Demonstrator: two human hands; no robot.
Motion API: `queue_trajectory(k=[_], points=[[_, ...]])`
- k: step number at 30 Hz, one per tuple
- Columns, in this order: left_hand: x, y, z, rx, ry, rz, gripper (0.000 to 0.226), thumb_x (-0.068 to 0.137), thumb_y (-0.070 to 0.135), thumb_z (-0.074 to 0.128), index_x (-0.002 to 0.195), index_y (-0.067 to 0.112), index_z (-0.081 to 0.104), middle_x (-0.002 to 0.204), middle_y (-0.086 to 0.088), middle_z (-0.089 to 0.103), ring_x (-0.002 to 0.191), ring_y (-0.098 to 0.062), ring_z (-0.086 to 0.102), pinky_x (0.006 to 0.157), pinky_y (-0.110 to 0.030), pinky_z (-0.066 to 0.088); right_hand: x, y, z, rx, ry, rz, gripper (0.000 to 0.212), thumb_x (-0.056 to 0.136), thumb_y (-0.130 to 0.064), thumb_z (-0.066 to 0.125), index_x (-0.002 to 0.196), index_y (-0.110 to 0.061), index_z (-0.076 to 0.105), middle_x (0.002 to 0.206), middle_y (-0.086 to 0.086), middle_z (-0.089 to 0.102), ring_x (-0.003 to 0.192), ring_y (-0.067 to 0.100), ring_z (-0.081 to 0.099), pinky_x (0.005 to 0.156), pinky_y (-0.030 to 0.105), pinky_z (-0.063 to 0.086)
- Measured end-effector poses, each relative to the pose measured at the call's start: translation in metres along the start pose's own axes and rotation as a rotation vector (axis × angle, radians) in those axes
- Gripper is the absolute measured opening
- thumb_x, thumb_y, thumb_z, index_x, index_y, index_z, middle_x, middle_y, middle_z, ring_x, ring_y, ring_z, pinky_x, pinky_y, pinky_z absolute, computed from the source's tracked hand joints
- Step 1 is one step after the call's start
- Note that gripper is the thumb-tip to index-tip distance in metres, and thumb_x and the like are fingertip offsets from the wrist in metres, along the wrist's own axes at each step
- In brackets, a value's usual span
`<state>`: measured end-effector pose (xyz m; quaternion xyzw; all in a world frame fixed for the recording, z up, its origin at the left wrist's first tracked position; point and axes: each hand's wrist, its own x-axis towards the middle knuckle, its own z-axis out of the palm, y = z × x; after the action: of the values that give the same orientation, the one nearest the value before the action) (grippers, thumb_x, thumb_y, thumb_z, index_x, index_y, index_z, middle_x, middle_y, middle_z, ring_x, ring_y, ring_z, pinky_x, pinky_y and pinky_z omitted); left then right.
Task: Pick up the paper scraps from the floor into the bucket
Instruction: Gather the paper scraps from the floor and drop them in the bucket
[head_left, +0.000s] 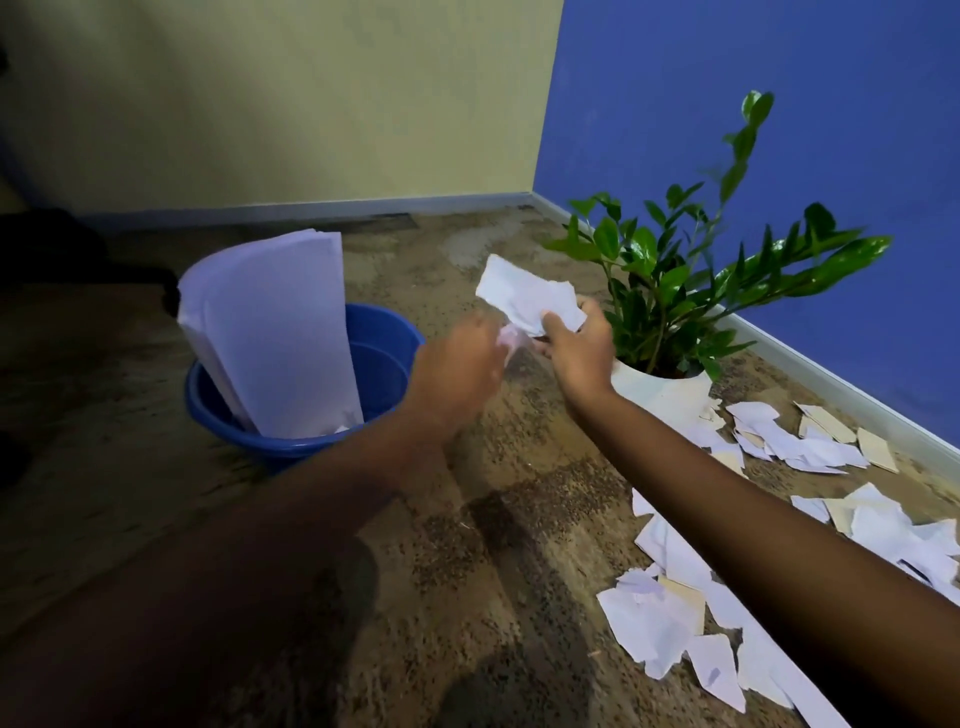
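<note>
A blue bucket (387, 332) stands on the floor at centre left, with a tall sheaf of white paper (275, 332) leaning upright inside it. My right hand (579, 353) grips a crumpled white paper scrap (524, 299) in the air, to the right of the bucket. My left hand (457, 371) is blurred, just left of the right hand, and touches the lower end of that scrap with closed fingers. Several torn white and cream paper scraps (660, 618) lie on the floor at lower right, more paper scraps (800, 441) lie near the wall.
A green potted plant (670, 280) in a white pot (665, 395) stands right behind my right hand. A blue wall (779, 130) runs along the right, a yellowish wall (260, 104) at the back. The patterned brown carpet (467, 571) lies between bucket and scraps.
</note>
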<state>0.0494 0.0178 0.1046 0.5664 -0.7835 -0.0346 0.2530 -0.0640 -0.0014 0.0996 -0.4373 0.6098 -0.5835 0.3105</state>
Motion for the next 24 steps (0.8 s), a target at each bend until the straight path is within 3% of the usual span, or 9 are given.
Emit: queue_trajectory(k=[3,7,9,14,17,18,21,22,24], points=[[0.009,-0.024,-0.034,0.05,0.115,-0.112,0.035,0.101,0.022,0.036,0.126,0.004,0.051,0.123,-0.014,0.058,0.109,-0.027,0.059,0.089,-0.034,0.047,-0.005,-0.017,0.024,0.078,-0.047,-0.019,0.029,0.093,-0.003,0.047,0.121,0.0,0.049,0.107,0.009,0.054,0.088,0.021,0.061,0.08,0.036,0.057],[0.003,-0.07,-0.053,0.05,0.125,-0.409,0.028,0.098,0.013,0.043,0.12,0.0,0.056,0.118,-0.017,0.059,0.104,-0.032,0.061,0.09,-0.04,0.051,-0.019,-0.025,0.064,-0.001,-0.163,0.032,0.032,0.092,0.0,0.043,0.123,-0.004,0.048,0.107,0.012,0.056,0.092,0.027,0.062,0.087,0.046,0.056],[-0.005,-0.089,-0.056,-0.009,0.096,-0.548,0.03,0.095,0.014,0.05,0.123,0.002,0.052,0.123,-0.019,0.055,0.11,-0.035,0.057,0.094,-0.042,0.047,-0.027,-0.025,0.086,-0.068,-0.247,0.085,0.034,0.091,0.002,0.042,0.124,-0.004,0.047,0.116,0.016,0.058,0.101,0.033,0.062,0.087,0.043,0.055],[-0.01,-0.105,-0.061,-0.129,-0.036,-0.806,0.056,0.091,0.017,0.057,0.139,0.001,0.031,0.141,-0.026,0.037,0.126,-0.04,0.044,0.103,-0.048,0.039,-0.044,-0.029,0.124,-0.134,-0.462,0.191,0.045,0.092,-0.006,0.043,0.136,-0.008,0.036,0.13,0.02,0.051,0.103,0.031,0.054,0.091,0.045,0.051],[-0.008,-0.098,-0.058,-0.147,0.008,-0.793,0.057,0.09,0.013,0.056,0.14,0.006,0.027,0.142,-0.023,0.031,0.127,-0.039,0.04,0.107,-0.051,0.037,-0.048,-0.029,0.132,-0.129,-0.578,0.238,0.049,0.097,-0.02,0.038,0.145,-0.014,0.026,0.127,0.016,0.051,0.09,0.024,0.054,0.073,0.035,0.046],[-0.008,-0.095,-0.055,-0.157,0.028,-0.76,0.056,0.09,0.01,0.055,0.139,0.007,0.027,0.141,-0.023,0.032,0.126,-0.039,0.042,0.107,-0.052,0.038,-0.047,-0.026,0.133,-0.128,-0.592,0.241,0.05,0.099,-0.025,0.036,0.146,-0.015,0.024,0.128,0.014,0.05,0.093,0.025,0.055,0.076,0.035,0.047],[-0.007,-0.085,-0.045,-0.167,0.06,-0.609,0.058,0.088,0.003,0.052,0.141,0.007,0.028,0.137,-0.021,0.034,0.121,-0.039,0.045,0.104,-0.051,0.041,-0.039,-0.02,0.127,-0.123,-0.552,0.185,0.049,0.099,-0.029,0.033,0.146,-0.015,0.026,0.146,0.01,0.039,0.128,0.029,0.043,0.107,0.045,0.039],[-0.008,-0.079,-0.042,-0.157,0.061,-0.56,0.058,0.088,0.001,0.051,0.141,0.006,0.029,0.136,-0.021,0.035,0.121,-0.038,0.046,0.103,-0.049,0.042,-0.035,-0.018,0.121,-0.112,-0.526,0.166,0.046,0.099,-0.026,0.034,0.143,-0.013,0.032,0.141,0.01,0.044,0.127,0.028,0.044,0.109,0.047,0.038],[-0.01,-0.066,-0.033,-0.102,0.05,-0.469,0.054,0.088,0.001,0.05,0.139,0.003,0.033,0.137,-0.02,0.037,0.123,-0.037,0.045,0.102,-0.043,0.041,-0.027,-0.012,0.105,-0.095,-0.475,0.146,0.035,0.097,-0.02,0.038,0.13,-0.012,0.049,0.105,0.004,0.057,0.105,0.023,0.051,0.105,0.048,0.042]])
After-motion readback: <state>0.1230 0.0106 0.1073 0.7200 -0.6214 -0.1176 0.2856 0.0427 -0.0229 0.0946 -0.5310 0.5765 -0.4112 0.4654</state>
